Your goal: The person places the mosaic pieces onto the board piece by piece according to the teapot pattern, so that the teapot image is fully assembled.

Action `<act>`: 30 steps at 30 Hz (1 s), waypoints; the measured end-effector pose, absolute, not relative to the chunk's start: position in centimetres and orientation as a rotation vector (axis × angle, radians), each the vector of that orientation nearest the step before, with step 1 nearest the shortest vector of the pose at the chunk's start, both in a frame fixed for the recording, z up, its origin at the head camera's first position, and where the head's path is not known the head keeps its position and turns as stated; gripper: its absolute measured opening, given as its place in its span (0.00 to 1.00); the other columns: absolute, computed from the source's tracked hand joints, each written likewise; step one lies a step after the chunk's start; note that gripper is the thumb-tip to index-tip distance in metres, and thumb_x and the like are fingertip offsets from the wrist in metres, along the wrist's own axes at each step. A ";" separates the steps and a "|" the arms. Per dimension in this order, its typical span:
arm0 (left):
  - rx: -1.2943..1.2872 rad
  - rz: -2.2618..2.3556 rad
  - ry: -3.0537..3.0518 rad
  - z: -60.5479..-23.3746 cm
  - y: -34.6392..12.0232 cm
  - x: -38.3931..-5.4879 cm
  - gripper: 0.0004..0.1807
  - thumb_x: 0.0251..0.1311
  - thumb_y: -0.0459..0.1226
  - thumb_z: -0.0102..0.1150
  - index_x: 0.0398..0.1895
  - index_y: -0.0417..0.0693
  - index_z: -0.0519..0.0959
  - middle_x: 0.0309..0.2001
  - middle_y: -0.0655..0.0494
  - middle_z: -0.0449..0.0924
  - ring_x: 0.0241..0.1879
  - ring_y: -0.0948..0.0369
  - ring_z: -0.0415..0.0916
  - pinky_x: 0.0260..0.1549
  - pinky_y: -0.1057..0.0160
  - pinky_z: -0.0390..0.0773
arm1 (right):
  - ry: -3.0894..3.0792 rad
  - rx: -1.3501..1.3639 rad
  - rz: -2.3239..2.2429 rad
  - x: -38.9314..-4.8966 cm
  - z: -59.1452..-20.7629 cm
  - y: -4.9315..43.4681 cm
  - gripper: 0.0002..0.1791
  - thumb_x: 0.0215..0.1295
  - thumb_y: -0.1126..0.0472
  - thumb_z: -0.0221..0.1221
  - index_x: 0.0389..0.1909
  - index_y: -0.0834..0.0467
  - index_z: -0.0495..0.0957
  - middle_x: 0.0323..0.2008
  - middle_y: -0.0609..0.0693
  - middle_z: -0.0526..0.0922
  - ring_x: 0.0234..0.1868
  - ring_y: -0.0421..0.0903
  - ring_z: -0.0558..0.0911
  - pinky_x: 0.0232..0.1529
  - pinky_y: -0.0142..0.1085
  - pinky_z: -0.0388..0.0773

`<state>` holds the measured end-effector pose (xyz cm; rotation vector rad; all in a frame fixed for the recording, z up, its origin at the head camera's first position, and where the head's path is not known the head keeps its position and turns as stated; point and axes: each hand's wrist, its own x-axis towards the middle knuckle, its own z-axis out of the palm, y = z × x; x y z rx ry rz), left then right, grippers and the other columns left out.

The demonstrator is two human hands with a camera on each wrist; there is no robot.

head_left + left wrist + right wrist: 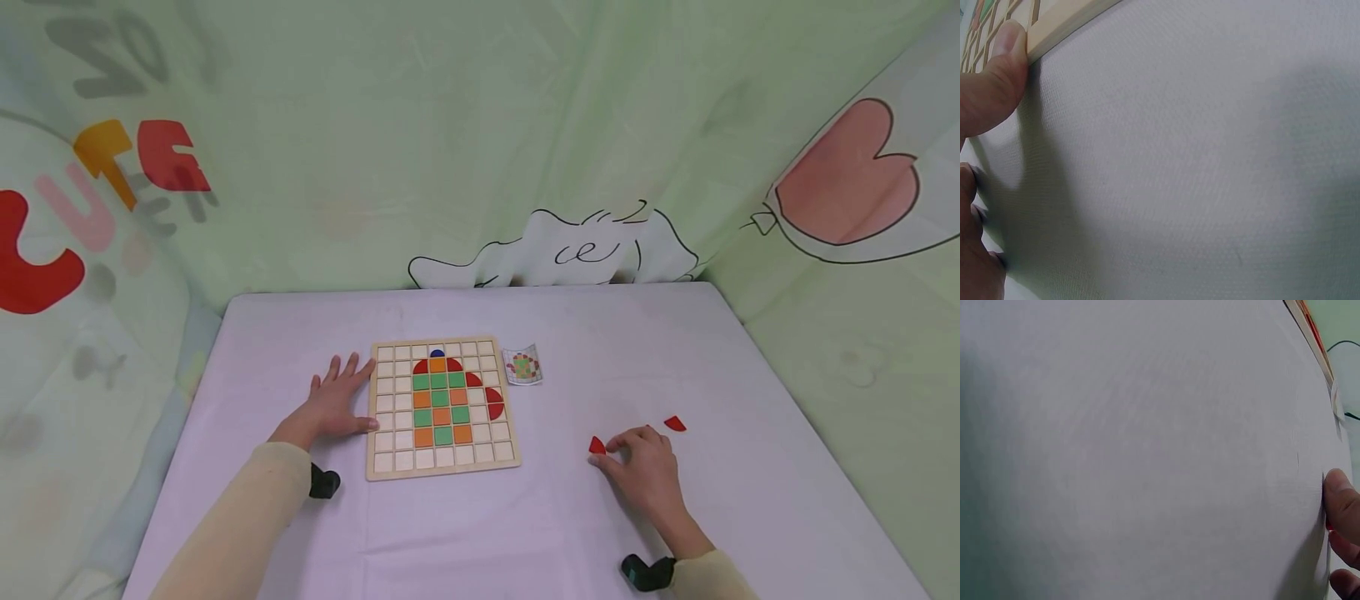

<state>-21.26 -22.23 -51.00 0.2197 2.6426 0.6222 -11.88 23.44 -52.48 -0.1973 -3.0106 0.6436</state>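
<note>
A wooden grid board (444, 459) lies on the table, its middle filled with green and orange squares, red curved pieces and a blue piece at the top. My left hand (341, 400) rests at its left side with fingers spread. In the left wrist view, the thumb (1007, 69) lies on the board's wooden rim. Out to the right of the board, my right hand (647, 468) pinches a red quarter-circle piece (597, 445) between thumb and index finger. That piece is mostly hidden behind the fingers in the right wrist view. Another red quarter-circle piece (675, 423) lies just beyond this hand.
A small picture card (522, 365) with a coloured pattern lies against the board's right edge. The table (465, 542) has a pale cloth. Printed green curtains (360, 150) hang behind it and at both sides.
</note>
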 end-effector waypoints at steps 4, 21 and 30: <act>0.221 0.620 2.644 -51.0 -22.2 -21.2 0.58 0.56 0.48 0.75 0.83 0.45 0.48 0.83 0.36 0.36 0.81 0.34 0.27 0.75 0.27 0.36 | -2.977 -0.122 0.666 -11.9 -52.7 23.3 0.13 0.52 0.60 0.77 0.30 0.63 0.85 0.43 0.65 0.81 0.53 0.67 0.75 0.55 0.62 0.72; 0.217 0.620 2.649 -51.0 -22.2 -21.2 0.58 0.56 0.48 0.75 0.83 0.45 0.48 0.83 0.36 0.36 0.81 0.34 0.27 0.75 0.27 0.36 | -2.971 0.150 0.714 -12.4 -52.6 22.2 0.17 0.54 0.65 0.75 0.45 0.57 0.87 0.46 0.58 0.82 0.53 0.57 0.75 0.50 0.54 0.81; 0.239 0.635 2.649 -50.9 -22.3 -21.2 0.57 0.57 0.47 0.75 0.82 0.43 0.49 0.82 0.35 0.36 0.81 0.33 0.28 0.74 0.26 0.37 | -2.958 0.271 0.726 -13.4 -53.0 21.9 0.17 0.50 0.64 0.78 0.42 0.55 0.89 0.48 0.56 0.81 0.55 0.58 0.74 0.50 0.54 0.82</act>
